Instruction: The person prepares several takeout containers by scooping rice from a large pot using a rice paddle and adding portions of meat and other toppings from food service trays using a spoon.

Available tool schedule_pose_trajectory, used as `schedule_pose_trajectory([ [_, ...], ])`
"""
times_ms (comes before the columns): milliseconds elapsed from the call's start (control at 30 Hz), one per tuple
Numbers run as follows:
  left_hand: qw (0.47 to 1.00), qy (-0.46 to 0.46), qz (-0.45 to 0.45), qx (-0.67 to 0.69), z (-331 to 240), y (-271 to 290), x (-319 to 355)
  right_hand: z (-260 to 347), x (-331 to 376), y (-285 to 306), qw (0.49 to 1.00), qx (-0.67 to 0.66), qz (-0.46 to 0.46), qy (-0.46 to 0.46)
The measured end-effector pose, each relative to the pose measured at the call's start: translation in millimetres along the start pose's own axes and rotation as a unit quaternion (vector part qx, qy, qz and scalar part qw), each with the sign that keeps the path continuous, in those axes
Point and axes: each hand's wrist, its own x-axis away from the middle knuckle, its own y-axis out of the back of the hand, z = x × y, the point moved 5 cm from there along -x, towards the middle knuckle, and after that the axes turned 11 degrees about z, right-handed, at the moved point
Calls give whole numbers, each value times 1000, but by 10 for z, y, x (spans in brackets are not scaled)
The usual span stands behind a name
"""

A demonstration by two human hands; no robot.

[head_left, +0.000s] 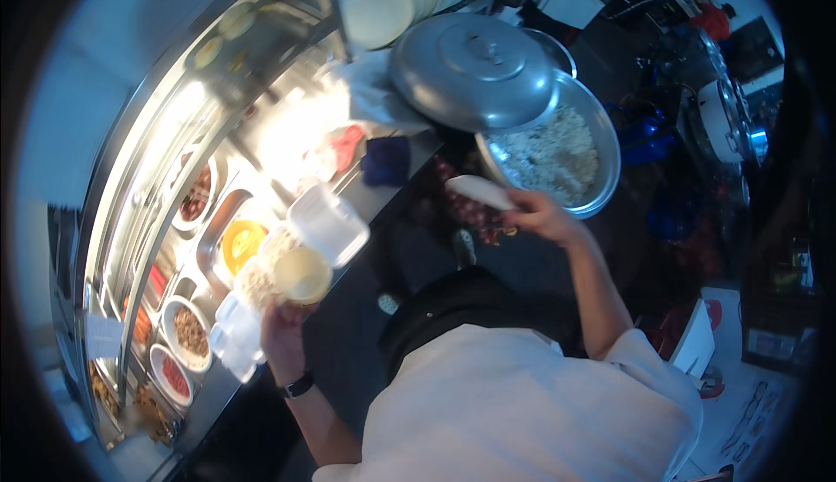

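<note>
Left hand point(283, 330) grips a clear hinged plastic container point(305, 251), lid open, held above the table point(383, 195) edge. Right hand point(535, 214) is closed on a white paddle point(479, 191) at the rim of the wide metal rice pot point(601, 134). Recommended: keep the container level and near the pot. The domed lid point(475, 68) is dull aluminium; the rice point(553, 155) looks loose and grainy.

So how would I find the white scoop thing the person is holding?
Find the big round metal pot full of white rice, its domed lid tipped aside. At its near rim, the right hand holds a white paddle: the only flat, pale, oval thing there.
</note>
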Motion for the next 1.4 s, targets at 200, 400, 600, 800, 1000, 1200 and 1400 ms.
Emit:
schedule_pose_trajectory([
  [200,904,195,321,-206,1575,-2691,-1179,-1280,236,2925,799,489,-332,-107],
  [400,492,-136,323,-797,3581,-3824,-2414,-1531,-625,3122,734,572,-301,-208],
  [600,304,23,373,-877,4387,-3600,-2760,-1483,114,2314,792,566,-93,-209],
  [800,378,233,501,-743,4519,-3548,-2205,-898,185,2893,770,580,-74,-257],
  [1000,821,462,134,-306,4846,-3232,-2125,-1230,324,2632,775,583,-72,-233],
  [1200,900,419,-115,-26,4726,-3477,-2030,-1209,476,2255,806,536,-87,-235],
  [1400,950,303,-81,4,4302,-3596,-2219,-1061,406,2241,751,607,-224,-131],
])
